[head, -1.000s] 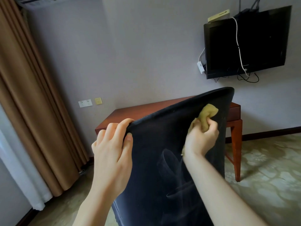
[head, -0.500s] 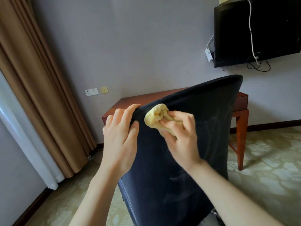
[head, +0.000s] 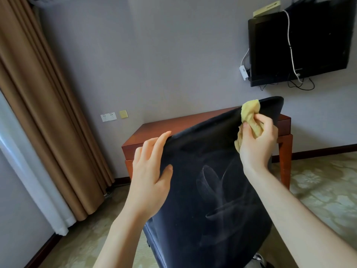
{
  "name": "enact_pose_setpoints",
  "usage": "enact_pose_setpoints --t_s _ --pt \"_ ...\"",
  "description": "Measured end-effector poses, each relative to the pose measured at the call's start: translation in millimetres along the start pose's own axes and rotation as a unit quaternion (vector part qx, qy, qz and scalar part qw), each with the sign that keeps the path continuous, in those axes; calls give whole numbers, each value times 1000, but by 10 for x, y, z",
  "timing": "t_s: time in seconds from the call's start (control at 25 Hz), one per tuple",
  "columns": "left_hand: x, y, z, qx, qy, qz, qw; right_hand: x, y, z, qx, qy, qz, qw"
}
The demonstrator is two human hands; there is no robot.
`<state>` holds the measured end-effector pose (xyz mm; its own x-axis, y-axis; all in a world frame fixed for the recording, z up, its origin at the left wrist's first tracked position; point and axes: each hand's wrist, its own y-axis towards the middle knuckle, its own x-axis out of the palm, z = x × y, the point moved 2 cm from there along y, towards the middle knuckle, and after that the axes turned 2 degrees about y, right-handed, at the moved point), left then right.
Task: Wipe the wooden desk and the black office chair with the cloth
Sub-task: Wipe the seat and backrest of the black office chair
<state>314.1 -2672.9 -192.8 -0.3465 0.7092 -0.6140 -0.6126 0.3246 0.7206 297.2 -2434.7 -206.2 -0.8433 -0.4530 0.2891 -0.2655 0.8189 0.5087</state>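
Note:
The black office chair (head: 208, 190) stands with its backrest towards me, faint wipe streaks showing on its dark surface. My right hand (head: 257, 140) grips a bunched yellow cloth (head: 249, 115) and presses it against the upper right edge of the backrest. My left hand (head: 150, 171) lies at the top left corner of the backrest, its fingers nearly straight over the edge and the thumb on the near face. Behind the chair stands the wooden desk (head: 158, 130), its reddish top mostly hidden by the backrest.
A black TV (head: 301, 45) with dangling cables hangs on the wall above the desk. Brown curtains (head: 38, 113) fall at the left. Wall sockets (head: 108, 117) sit left of the desk. Patterned carpet (head: 324, 186) covers the floor.
My right hand has carried the cloth from the top left of the backrest, near my left hand, back to its upper right edge. My left fingers have straightened from a curled grip.

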Motion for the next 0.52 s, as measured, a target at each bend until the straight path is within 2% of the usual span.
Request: enact_pose_setpoints --t_s 0.16,0.28,0.36,0.52 --pt "-51 -98 -92 26 -5 -25 999 156 -315 -282 -24 42 1 999" --pt "-118 -102 -206 -19 -86 11 996 302 -715 -501 -158 51 -24 986" --pt "-151 -113 -239 -60 -129 38 989 409 -1003 -540 -275 33 -73 958" --pt "-125 -138 -265 -66 -199 46 977 486 -1285 -364 -437 29 -168 883"
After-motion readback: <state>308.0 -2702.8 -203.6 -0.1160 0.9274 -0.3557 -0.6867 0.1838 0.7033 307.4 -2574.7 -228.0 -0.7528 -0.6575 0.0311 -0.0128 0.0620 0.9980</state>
